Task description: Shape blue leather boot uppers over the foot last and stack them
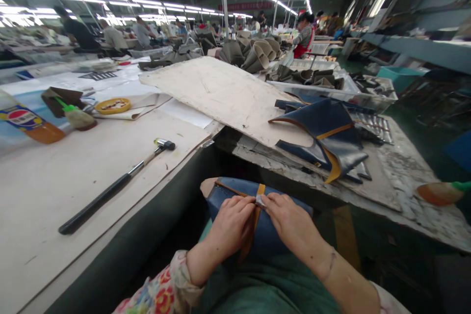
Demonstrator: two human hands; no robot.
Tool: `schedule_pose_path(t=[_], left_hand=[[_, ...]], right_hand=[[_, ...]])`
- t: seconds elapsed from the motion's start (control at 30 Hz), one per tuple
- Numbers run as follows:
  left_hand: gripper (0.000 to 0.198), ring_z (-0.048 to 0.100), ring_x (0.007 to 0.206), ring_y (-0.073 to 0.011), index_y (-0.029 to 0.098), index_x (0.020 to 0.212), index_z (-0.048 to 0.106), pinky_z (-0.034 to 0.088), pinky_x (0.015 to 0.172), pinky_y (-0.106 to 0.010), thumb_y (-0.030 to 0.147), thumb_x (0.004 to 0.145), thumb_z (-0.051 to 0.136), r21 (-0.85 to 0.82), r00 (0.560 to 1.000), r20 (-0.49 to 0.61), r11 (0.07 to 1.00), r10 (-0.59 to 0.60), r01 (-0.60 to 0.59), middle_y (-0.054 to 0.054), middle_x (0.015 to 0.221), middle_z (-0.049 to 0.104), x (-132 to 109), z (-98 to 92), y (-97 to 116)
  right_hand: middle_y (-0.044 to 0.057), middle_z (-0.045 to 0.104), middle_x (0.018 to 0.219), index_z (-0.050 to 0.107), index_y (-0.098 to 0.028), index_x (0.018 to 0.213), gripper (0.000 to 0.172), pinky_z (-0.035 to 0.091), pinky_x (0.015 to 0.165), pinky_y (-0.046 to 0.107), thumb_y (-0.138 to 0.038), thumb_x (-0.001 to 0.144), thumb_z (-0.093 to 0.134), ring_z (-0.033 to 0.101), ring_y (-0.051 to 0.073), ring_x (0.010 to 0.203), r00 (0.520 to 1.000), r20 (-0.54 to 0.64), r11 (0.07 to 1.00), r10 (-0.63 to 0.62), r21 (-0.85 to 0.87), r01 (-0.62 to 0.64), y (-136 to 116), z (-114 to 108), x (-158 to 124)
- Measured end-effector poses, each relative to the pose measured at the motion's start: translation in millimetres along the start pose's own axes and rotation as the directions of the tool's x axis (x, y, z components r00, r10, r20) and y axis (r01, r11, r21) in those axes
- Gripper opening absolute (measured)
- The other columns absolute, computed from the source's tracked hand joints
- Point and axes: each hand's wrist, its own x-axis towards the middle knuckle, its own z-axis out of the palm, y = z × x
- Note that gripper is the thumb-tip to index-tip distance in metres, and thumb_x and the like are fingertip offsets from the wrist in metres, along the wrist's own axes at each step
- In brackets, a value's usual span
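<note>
A navy-blue leather boot upper (279, 235) with a tan strip (261, 189) lies across my lap, over green cloth. My left hand (235, 218) is closed on it from the left, fingers bent over the tan seam. From the right, my right hand (290, 221) is closed at the same strip, its fingertips almost meeting the left ones. Between the fingertips shows a small whitish bit (259, 201); I cannot tell whether it is tape on a finger or a loose scrap. The thumbs are mostly hidden.
To the left, a hammer (117, 194) lies on the worktable (44, 191), with a squeeze bottle (79, 118), a yellow dish (113, 106) and a drink bottle (35, 122). More blue leather pieces (324, 125) rest on the right board (221, 93). Another glue bottle (441, 193) stands far right.
</note>
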Motion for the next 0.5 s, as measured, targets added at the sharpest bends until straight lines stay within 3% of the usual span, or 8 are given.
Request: schedule_pose_path(t=[0.2, 0.37, 0.5], left_hand=[[0.027, 0.053, 0.104, -0.0218, 0.02, 0.112, 0.058, 0.045, 0.088, -0.039, 0.016, 0.09, 0.043, 0.07, 0.998, -0.055, 0.997, -0.012, 0.016, -0.005, 0.12, 0.061, -8, -6.2, -10], [0.03, 0.054, 0.104, -0.0222, 0.017, 0.118, 0.056, 0.046, 0.088, -0.04, 0.016, 0.091, 0.043, 0.143, 0.991, -0.127, 0.988, -0.033, 0.052, -0.008, 0.12, 0.061, -11, -7.4, -19], [0.03, 0.055, 0.102, -0.0225, 0.018, 0.116, 0.057, 0.047, 0.086, -0.04, 0.015, 0.09, 0.042, 0.167, 0.993, -0.11, 0.984, -0.041, 0.059, -0.008, 0.119, 0.061, -11, -7.4, -19]], right_hand=[[0.009, 0.063, 0.114, 0.062, -0.016, 0.113, 0.032, 0.049, 0.09, 0.036, -0.015, 0.09, 0.04, 0.056, 0.02, 0.1, 0.998, -0.061, 0.997, -0.026, 0.064, 0.03, 17, -11, -5], [0.006, 0.062, 0.119, 0.06, -0.019, 0.119, 0.034, 0.046, 0.094, 0.036, -0.014, 0.09, 0.042, 0.053, 0.02, 0.105, 0.988, -0.091, 0.983, -0.128, 0.12, 0.139, 6, -18, -6], [0.004, 0.063, 0.118, 0.062, -0.019, 0.117, 0.034, 0.048, 0.092, 0.037, -0.013, 0.089, 0.044, 0.054, 0.021, 0.1, 0.99, -0.025, 0.983, -0.136, 0.119, 0.138, -4, -8, 1]])
